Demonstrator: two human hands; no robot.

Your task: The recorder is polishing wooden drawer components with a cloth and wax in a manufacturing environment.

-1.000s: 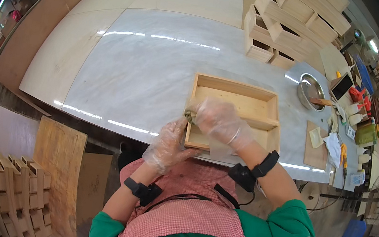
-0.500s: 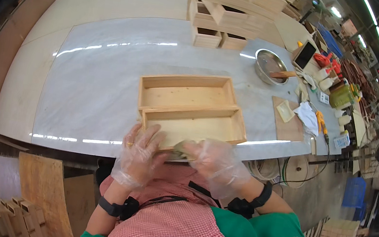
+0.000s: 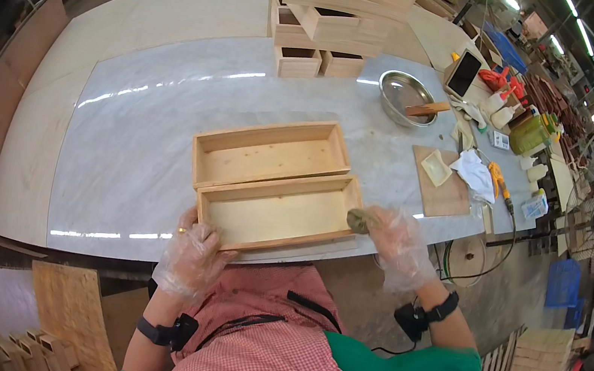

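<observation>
Two long open-topped wooden boxes lie side by side on the worktable, the far box against the near box. Thin clear plastic gloves cover both hands. My left hand grips the near box at its near left corner, fingers bent over the edge. At that box's right end, my right hand pinches a dark olive wad of cloth against the end wall. Part of the cloth is hidden inside the right fingers.
Stacked wooden boxes stand at the back. To the right are a metal bowl with a wooden-handled tool, a thin board bearing a small pale dish, a white cloth, an orange corded tool and several bottles.
My right hand has moved right with the cloth, from the near box's front edge to its right end. My left hand has shifted down to the near left corner and closed on it.
</observation>
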